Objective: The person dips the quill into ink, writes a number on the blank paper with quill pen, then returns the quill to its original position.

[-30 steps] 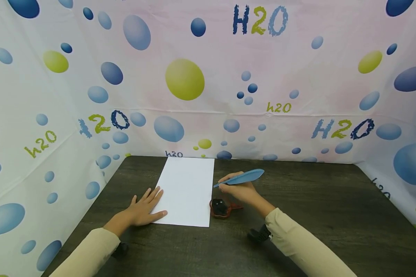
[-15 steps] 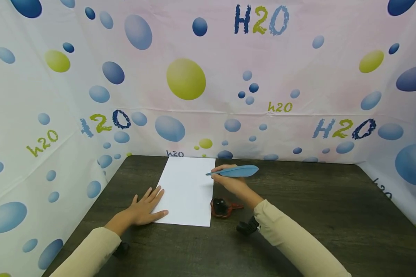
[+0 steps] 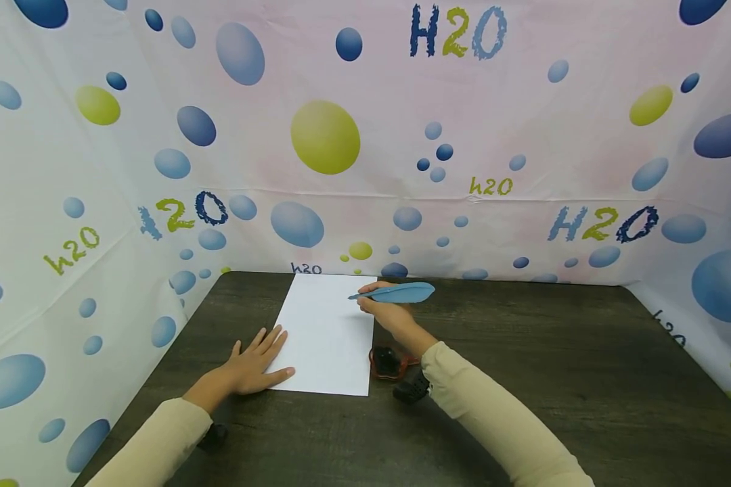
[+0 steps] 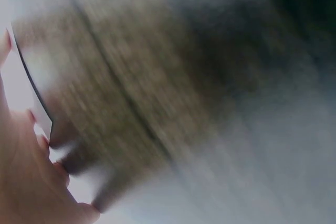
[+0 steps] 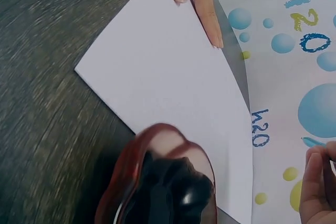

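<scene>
A blue feather quill (image 3: 405, 293) is pinched between the fingers and thumb of my right hand (image 3: 396, 319). Its tip points left over the far right part of a white paper sheet (image 3: 323, 345); whether it touches the sheet I cannot tell. My left hand (image 3: 250, 370) rests with fingers spread on the sheet's left edge. Close to the sheet's right edge stands a reddish, lobed little pot (image 5: 139, 171) with a black inside and a handle-like part, partly behind my right wrist in the head view. No marks show on the paper.
The dark wood-grain table (image 3: 554, 379) extends right and towards the front. Behind and beside it hangs a white cloth (image 3: 250, 149) with blue and green dots and H2O lettering. A black wrist device (image 3: 411, 389) sits under the right sleeve.
My right hand has moved left and farther away, carrying the quill from beside the paper to over its far right part. The left hand and sheet have stayed in place.
</scene>
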Demonstrator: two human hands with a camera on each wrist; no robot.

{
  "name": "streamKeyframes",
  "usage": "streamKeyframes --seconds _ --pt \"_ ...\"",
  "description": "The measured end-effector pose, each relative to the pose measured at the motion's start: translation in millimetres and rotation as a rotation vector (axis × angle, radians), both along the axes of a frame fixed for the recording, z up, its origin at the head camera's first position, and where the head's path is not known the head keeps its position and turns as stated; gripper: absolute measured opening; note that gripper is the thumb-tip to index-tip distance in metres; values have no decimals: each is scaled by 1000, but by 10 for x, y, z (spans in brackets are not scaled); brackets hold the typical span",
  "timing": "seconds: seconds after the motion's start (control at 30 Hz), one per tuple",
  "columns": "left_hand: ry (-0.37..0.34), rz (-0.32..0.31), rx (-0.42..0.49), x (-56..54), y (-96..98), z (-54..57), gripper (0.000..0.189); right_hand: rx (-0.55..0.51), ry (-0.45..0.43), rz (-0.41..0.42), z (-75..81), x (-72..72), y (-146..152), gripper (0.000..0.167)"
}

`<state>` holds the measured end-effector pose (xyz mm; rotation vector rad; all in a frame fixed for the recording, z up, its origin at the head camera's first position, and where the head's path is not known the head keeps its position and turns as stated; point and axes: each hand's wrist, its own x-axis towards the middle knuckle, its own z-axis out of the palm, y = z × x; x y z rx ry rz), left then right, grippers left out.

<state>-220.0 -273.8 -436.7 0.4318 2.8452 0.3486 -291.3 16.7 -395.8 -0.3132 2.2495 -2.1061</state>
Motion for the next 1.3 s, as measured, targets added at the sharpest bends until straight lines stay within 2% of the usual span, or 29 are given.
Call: streamKeyframes --seconds 0.2,0.43,0.67,0.87,1.13,1.3 --pt "-1 -2 8 -15 -7 -18 87 -11 -18 -79 -32 -40 -105 20" --pt "-6 -2 27 -22 -32 -52 89 95 4 -147 -87 -81 -245 14" --pt "-14 -1 1 -37 -37 -117 92 23 -55 -194 -97 -122 -300 12" --pt "-18 5 15 -13 -11 -29 89 -26 -94 -266 -106 -151 -368 13" --pt "-7 6 9 13 -1 0 86 201 6 -342 -170 -170 -462 5" --pt "-8 7 15 3 0 -10 87 145 -33 -360 -184 -173 -507 5"
